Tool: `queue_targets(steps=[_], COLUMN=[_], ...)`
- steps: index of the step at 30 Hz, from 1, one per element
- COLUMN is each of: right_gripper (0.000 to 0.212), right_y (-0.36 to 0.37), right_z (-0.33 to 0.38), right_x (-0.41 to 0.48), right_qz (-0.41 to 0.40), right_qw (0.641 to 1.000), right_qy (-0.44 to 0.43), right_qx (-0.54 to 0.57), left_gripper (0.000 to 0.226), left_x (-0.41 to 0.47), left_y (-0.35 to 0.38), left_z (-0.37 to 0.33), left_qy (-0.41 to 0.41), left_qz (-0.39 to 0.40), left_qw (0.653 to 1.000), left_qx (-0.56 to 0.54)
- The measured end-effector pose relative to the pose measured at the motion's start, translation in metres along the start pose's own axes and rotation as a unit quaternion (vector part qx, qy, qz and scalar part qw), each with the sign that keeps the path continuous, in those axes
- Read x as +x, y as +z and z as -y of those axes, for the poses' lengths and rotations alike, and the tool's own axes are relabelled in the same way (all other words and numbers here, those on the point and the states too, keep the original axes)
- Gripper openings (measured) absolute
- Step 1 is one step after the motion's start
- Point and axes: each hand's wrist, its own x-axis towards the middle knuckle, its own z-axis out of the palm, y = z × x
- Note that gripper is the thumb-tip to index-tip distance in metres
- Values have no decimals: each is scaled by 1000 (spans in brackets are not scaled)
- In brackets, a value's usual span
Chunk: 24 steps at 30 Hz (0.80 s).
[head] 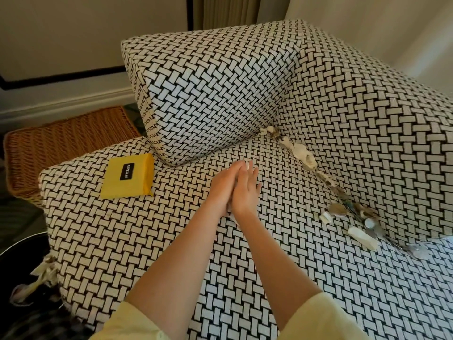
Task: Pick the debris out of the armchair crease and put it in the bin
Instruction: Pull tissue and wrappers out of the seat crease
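Much debris (302,155) (strung out) lies right of hands (234,190).

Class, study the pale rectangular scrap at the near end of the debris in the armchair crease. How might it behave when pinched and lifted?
The pale scrap looks flat and straight-edged, so probably stiff and light, not floppy. Flat faces suggest it would slide rather than roll on the woven seat. Round bits lie right beside it, so neighbours may shift.
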Motion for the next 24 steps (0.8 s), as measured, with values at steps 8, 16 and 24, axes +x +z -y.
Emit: queue_targets(steps=[8, 16, 24], right_gripper=[57, 54, 46], right_y=[-7, -51, -35], right_z=[-10, -31, -39], right_x=[2, 8, 4], right_qz=[45, 138, 96], right_qw=[997, 990, 957], right_qy=[-63, 11, -71], right_qx=[4, 23, -265], left_gripper=[32, 20, 27], left_x=[0, 3, 0], left_y=[-8, -42, -53], left_z=[-12, -26, -10], left_qy=[-15, 23, 18], left_qz=[-75, -166, -186], left_qw=[997, 984, 977], left_qx=[-3, 51, 102])
